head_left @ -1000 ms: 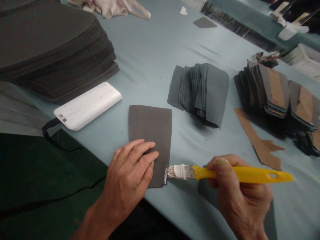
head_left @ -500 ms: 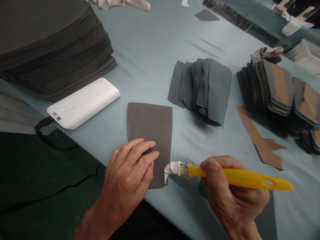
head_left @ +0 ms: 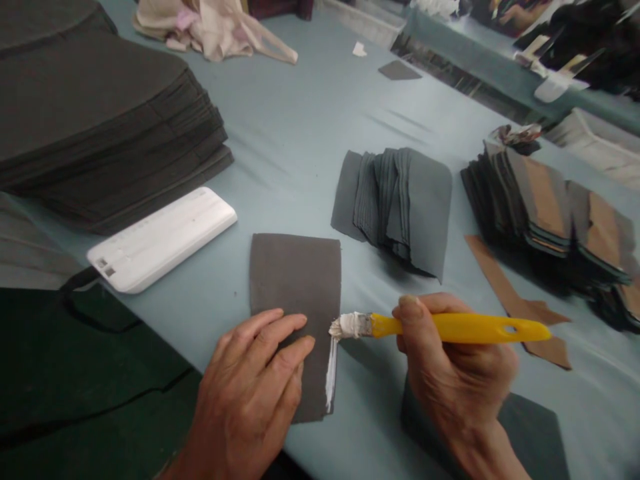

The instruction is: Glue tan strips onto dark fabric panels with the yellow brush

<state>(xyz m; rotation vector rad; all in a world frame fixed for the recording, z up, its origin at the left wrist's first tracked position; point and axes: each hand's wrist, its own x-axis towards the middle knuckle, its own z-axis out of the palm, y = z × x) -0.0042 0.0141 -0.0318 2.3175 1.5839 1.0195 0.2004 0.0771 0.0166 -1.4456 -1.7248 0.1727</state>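
Observation:
A dark grey rectangular piece of sheet material lies flat near the table's front edge. My left hand rests on it with fingers stretched out, pressing its left and middle part. Gripped in my right hand is a brush with a yellow handle. White paste coats its bristles, which touch the right edge of the grey piece. A white strip of paste runs along that edge below the bristles. Partly under my right hand lies another dark piece.
Behind stands a bundle of grey pieces. Stacks with brown strips and a brown scrap are at right. A white power bank with a black cable lies left, before a tall dark stack. A person's hand shows far back.
My right hand has drawn the brush up along the grey piece's right edge, and the white strip has grown longer. My left hand stays on the piece. The view has tilted up.

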